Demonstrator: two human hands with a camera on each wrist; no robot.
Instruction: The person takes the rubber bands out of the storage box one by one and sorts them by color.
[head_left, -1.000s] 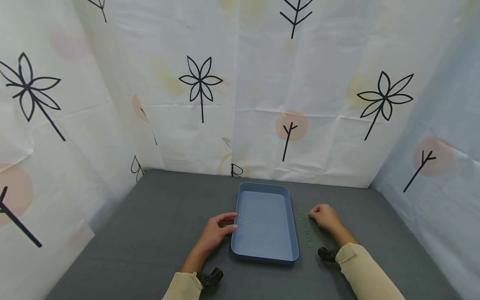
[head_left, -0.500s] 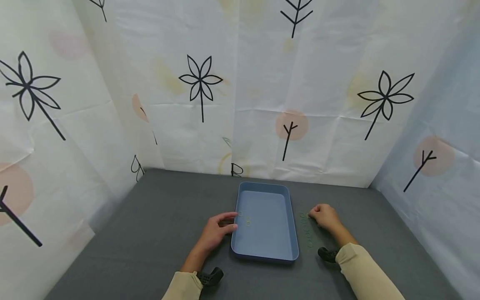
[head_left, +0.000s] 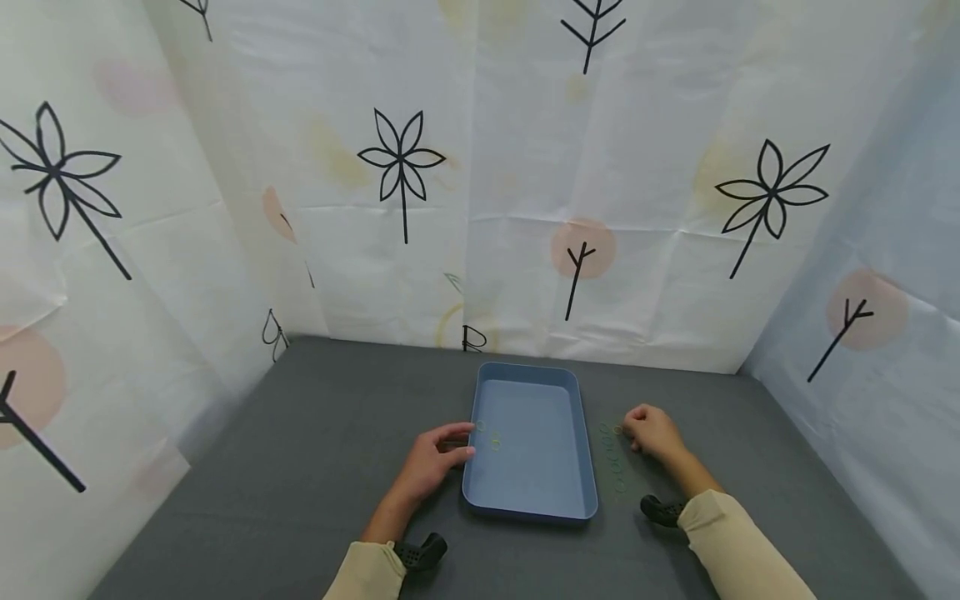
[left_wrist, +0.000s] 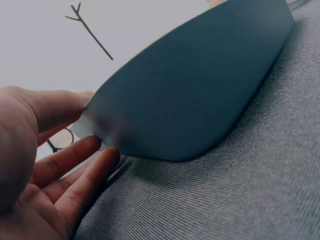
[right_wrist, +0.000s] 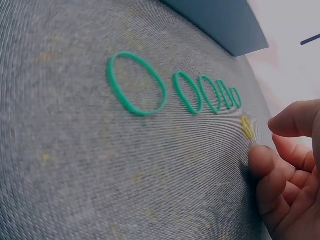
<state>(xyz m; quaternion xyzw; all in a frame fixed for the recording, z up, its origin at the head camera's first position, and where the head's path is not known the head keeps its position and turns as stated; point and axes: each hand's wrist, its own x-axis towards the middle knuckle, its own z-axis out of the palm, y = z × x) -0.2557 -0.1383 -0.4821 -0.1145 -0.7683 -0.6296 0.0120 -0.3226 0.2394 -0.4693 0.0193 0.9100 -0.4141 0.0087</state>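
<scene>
A blue tray (head_left: 532, 483) lies on the grey table, with a few thin yellowish bands (head_left: 496, 444) inside near its left wall. My left hand (head_left: 431, 457) holds that left wall, thumb at the rim and other fingers (left_wrist: 92, 177) against the outside low down. Right of the tray, several green rubber bands (right_wrist: 113, 82) lie in a row. A single yellow rubber band (right_wrist: 247, 127) lies beside the row's far end. Close to it is my right hand (head_left: 654, 432), its thumb (right_wrist: 295, 120) and bent forefinger apart with nothing between them.
Grey cloth covers the table (head_left: 330, 417). White patterned sheets (head_left: 510, 167) hang behind it and along both sides. A black wrist device (head_left: 422, 553) sits on the left wrist and another (head_left: 660, 510) on the right.
My right hand has drawn slightly right, away from the yellow rubber band, which now shows on the cloth beside the fingertips. The left hand and the tray stay in place.
</scene>
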